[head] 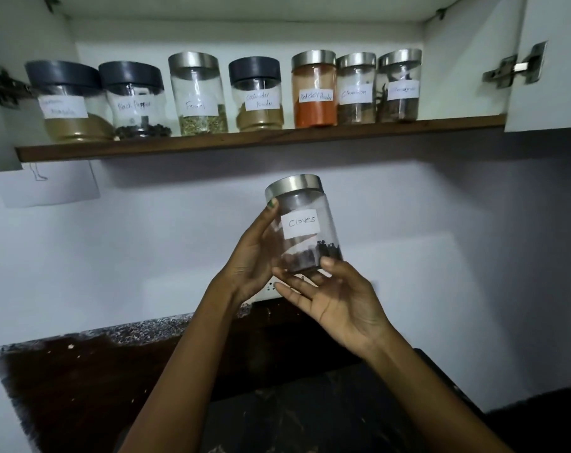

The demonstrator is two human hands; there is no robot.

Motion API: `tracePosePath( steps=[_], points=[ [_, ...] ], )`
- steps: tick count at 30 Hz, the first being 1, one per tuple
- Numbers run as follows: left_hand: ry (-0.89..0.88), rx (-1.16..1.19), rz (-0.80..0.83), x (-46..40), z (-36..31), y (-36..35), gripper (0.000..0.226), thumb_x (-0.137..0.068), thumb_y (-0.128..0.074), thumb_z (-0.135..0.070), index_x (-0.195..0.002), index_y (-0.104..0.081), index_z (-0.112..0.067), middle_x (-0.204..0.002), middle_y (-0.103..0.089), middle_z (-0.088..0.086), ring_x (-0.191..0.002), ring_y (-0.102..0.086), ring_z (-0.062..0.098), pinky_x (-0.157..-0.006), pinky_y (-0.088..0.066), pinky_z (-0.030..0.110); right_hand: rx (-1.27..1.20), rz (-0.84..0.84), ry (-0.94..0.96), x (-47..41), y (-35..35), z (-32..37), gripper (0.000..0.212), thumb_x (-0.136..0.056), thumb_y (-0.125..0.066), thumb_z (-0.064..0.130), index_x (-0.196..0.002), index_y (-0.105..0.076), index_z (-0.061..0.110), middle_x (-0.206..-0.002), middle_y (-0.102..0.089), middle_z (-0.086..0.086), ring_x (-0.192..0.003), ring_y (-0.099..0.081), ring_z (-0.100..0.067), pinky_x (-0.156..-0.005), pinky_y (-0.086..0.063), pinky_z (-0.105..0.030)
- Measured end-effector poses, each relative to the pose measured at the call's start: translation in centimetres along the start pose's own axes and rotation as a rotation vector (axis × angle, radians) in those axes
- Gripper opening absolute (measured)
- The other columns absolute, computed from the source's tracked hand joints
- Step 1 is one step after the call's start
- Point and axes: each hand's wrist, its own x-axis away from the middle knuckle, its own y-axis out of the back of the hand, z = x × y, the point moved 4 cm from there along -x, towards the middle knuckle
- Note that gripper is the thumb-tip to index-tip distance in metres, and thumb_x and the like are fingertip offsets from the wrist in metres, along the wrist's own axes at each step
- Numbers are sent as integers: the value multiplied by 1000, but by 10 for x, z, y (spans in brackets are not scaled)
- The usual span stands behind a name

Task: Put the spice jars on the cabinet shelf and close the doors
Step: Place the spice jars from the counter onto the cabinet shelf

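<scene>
A glass jar labelled "Cloves" (pixel 305 223), with a steel lid and a few dark cloves at its bottom, is held tilted in mid-air below the shelf. My left hand (pixel 253 253) grips its left side and my right hand (pixel 336 299) supports its base from below. Above, the wooden cabinet shelf (pixel 261 140) carries several labelled spice jars in a row, among them black pepper (pixel 135 99), fennel (pixel 197 93) and red chilli powder (pixel 315 89). At the shelf's right end, past the last jar (pixel 400 86), lies a free stretch.
The right cabinet door (pixel 552 60) stands open, its hinge (pixel 514 68) showing; another hinge (pixel 1 86) sits at the left edge. A dark speckled counter (pixel 81 371) lies below. A paper sheet (pixel 45 184) hangs on the white wall under the shelf.
</scene>
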Motion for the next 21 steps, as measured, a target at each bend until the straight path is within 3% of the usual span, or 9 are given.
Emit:
tracePosePath(
  steps=[2,5,12,21],
  points=[
    [-4,-55,-5,-1,-2,-5,61,-85,-43,-52,-134,-50,-16,-131,-60,11,-118,-59,28,-97,-48,48,59,-38,53,0,0,4,68,-66,-72,3,-127,-45,9,-122,-56,-25,-118,-54,-44,-96,-48,-52],
    [-28,-103,5,-5,-6,-10,71,-81,-42,-59,-140,-43,-20,-133,-59,5,-120,-58,25,-99,-48,46,182,-96,121,1,0,10,53,-68,-68,-2,-113,-45,13,-116,-60,-20,-109,-62,-38,-93,-52,-48],
    [-68,-168,-19,-8,-12,-15,67,-81,-40,-62,-138,-45,-27,-131,-61,-2,-120,-59,21,-105,-40,52,336,-177,200,3,1,22,58,-63,-73,0,-114,-53,17,-119,-59,-15,-109,-64,-30,-87,-56,-36],
    [-76,-206,-46,-7,-10,-22,62,-79,-41,-63,-132,-51,-32,-132,-61,-4,-122,-57,23,-104,-41,55,345,-180,206,4,7,27,54,-62,-73,0,-111,-57,18,-111,-66,-9,-110,-63,-31,-92,-53,-39]
  ],
)
